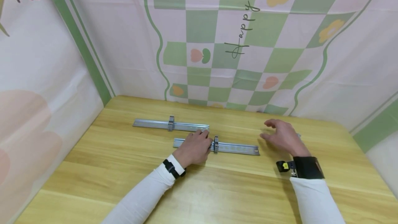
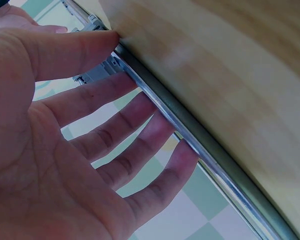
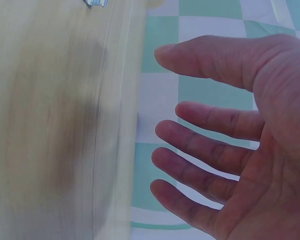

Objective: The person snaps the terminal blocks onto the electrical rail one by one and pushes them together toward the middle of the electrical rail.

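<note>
My left hand (image 1: 194, 148) rests over the nearer slotted metal mounting rail (image 1: 237, 148) on the table. In the left wrist view, the rather straight fingers (image 2: 162, 175) touch the rail's edge, and the thumb tip lies close to a grey terminal block. That grey terminal block (image 1: 216, 144) is clipped across the rail just right of the hand. My right hand (image 1: 281, 136) hovers above the table to the right, thumb and fingers spread apart with nothing between them.
A second metal rail (image 1: 152, 124) lies farther back and left, bearing another grey block (image 1: 171, 123). A small grey item (image 1: 299, 135) shows partly behind the right hand. A patterned cloth (image 1: 227, 58) hangs along the back edge of the wooden table (image 1: 217, 196).
</note>
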Tool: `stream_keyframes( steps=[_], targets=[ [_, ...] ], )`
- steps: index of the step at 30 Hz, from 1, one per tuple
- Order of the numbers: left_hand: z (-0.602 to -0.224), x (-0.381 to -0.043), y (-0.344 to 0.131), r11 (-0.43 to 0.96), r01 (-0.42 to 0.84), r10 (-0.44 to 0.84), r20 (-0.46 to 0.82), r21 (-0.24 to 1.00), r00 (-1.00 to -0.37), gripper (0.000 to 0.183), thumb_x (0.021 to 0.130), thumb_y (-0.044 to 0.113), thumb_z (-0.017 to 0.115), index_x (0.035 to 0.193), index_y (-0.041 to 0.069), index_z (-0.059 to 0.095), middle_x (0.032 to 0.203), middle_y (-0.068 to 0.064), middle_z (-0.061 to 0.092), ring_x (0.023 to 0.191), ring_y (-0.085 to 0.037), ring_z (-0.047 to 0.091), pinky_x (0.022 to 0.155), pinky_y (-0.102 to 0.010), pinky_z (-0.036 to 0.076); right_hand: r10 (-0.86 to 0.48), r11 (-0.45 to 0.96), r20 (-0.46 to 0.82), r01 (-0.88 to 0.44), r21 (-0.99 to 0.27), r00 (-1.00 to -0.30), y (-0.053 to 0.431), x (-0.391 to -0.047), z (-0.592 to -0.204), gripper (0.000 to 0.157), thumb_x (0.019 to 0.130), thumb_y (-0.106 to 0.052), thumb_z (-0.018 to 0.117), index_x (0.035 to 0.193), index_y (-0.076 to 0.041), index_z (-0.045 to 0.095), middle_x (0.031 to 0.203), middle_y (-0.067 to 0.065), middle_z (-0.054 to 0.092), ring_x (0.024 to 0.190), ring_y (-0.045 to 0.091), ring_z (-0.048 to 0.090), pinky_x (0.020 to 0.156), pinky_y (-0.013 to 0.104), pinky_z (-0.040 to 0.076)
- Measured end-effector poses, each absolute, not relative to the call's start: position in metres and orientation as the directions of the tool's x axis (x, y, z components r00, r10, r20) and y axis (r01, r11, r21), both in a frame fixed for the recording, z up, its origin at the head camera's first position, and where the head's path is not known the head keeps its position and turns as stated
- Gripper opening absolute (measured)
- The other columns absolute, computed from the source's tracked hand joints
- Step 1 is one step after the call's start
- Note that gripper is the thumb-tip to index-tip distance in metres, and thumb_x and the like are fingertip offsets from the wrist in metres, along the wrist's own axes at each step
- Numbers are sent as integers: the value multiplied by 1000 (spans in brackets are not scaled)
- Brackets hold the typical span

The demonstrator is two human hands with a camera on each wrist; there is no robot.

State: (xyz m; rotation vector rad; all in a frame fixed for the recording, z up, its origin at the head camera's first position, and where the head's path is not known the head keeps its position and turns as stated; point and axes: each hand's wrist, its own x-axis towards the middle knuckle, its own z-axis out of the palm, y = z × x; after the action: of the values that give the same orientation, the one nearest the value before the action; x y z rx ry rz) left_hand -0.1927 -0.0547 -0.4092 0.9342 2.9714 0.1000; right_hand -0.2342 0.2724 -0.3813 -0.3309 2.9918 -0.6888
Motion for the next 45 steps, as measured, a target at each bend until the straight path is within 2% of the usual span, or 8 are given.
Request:
stream_keyframes(
  steps=[14,26,45],
  targets=[
    [-410,-192,-55,817,573,574,-3,60,-819,26,103,29,59,119,14,71,128,-7,58,114,-26,56,91,-45,54,-181,874,-12,-155,-460,-983,281,-233,-380,60,94,-29,72,136,10,53,134,37,52,122,54,48,97,66,42],
    [-410,-193,-55,815,577,577,11,55,-817,24,103,29,59,116,14,72,123,-6,58,109,-24,57,88,-44,55,-167,878,-16,-142,-457,-986,286,-234,-382,61,95,-29,71,138,10,52,136,37,50,123,55,46,98,68,41],
    [-410,-192,-55,817,573,574,3,55,-819,26,103,29,58,119,14,71,128,-8,58,113,-26,56,92,-46,54,-152,883,-12,-130,-450,-988,297,-234,-383,65,94,-31,71,137,13,51,136,38,50,123,57,46,97,68,41]
  ],
)
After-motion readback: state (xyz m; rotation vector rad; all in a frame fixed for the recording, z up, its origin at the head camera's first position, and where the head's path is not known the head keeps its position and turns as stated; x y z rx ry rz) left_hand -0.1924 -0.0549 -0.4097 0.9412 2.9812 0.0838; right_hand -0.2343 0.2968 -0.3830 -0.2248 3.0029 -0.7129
